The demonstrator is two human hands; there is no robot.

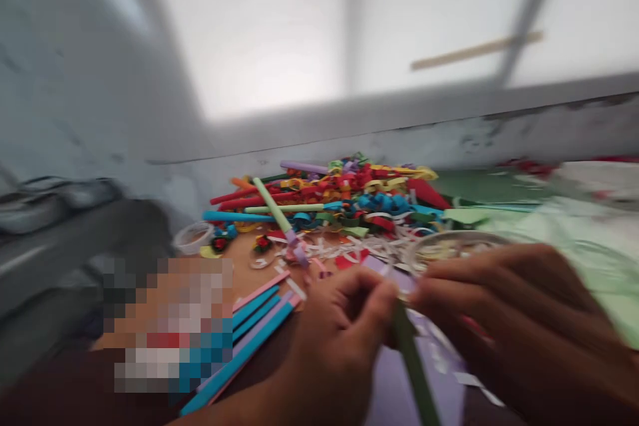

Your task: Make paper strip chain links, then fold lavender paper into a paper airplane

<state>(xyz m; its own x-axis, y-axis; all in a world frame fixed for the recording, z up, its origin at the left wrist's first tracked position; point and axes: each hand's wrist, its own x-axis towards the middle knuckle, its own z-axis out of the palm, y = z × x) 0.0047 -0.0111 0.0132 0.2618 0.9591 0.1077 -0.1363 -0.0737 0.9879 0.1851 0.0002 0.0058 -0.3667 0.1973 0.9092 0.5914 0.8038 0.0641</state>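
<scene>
A dark green paper strip (415, 366) runs from my left fingertips down toward the bottom edge of the view. My left hand (339, 339) is closed in a pinch on its upper end, thumb against index finger. Just to the right, my right hand (514, 309) has its fingers bent and pressed together, their tips close to the strip's top. Whatever sits between those right fingers is hidden. Beneath both hands lies a lilac paper sheet (389, 389).
Rolled paper sticks and curled coloured strips (344, 193) are heaped by the wall. Blue sticks (239, 359) lie at left, near a small white tub (194, 237). White scraps (334, 246) and a round bowl (459, 243) sit ahead. Pale green sheeting (589, 239) covers the right.
</scene>
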